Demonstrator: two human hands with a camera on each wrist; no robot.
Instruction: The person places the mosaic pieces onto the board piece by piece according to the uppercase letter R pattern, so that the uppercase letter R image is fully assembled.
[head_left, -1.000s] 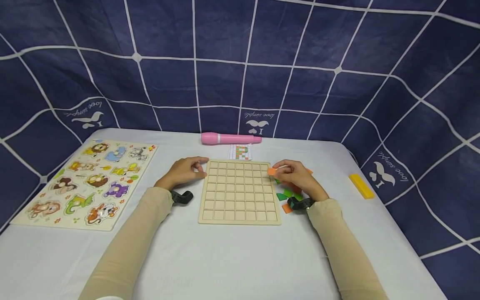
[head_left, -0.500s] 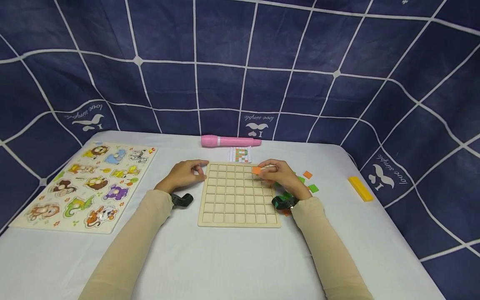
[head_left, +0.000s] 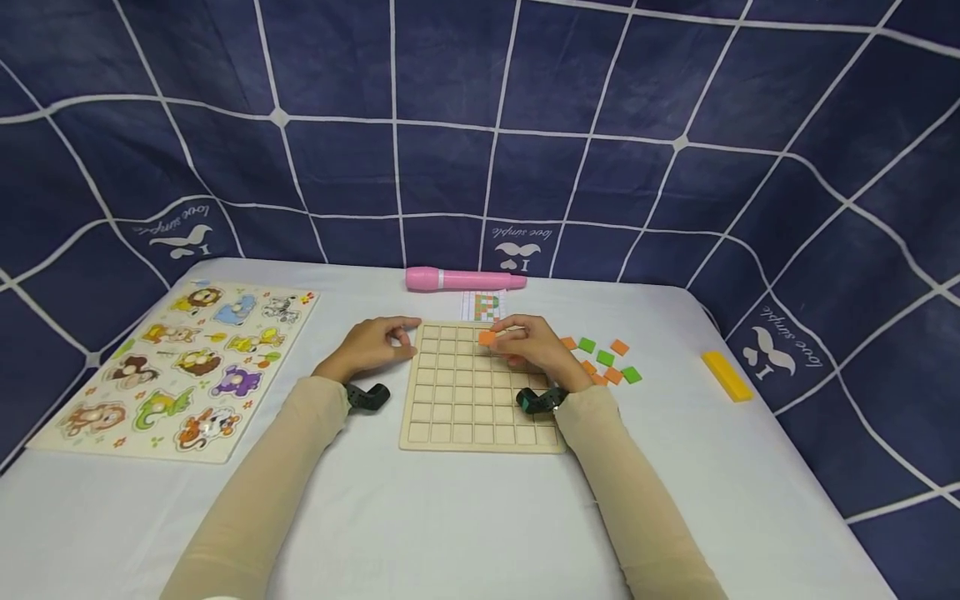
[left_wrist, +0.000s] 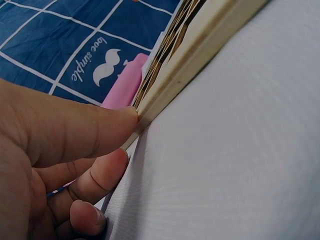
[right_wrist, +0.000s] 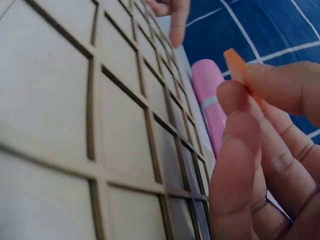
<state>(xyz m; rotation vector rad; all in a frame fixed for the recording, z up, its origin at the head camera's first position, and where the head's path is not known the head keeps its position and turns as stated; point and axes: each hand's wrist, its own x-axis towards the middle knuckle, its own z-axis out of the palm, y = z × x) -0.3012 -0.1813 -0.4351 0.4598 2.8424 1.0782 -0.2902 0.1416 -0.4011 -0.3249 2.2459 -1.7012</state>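
Note:
My right hand [head_left: 528, 343] pinches an orange square tile [head_left: 487, 337] between thumb and fingertips, over the far rows of a wooden grid board [head_left: 442, 408]. Seen from the right wrist, the tile [right_wrist: 236, 65] is tilted, its thin edge showing, above the board's cells. At the board's far left corner is my left hand [head_left: 375, 343], thumb and forefinger against the edge. In the left wrist view the thumb tip touches the side of the board [left_wrist: 175, 82], and the other fingers are loosely bent below it.
Several orange and green tiles [head_left: 604, 358] lie right of the board, partly behind the right wrist. Behind the board are a small pattern card [head_left: 486, 307] and a pink microphone [head_left: 465, 281]. An animal puzzle [head_left: 176, 371] lies left, a yellow block [head_left: 726, 377] far right.
My right hand has carried the orange tile leftward from beside the board to over its far rows, uncovering more of the loose tiles. My left hand has stayed at the board's edge.

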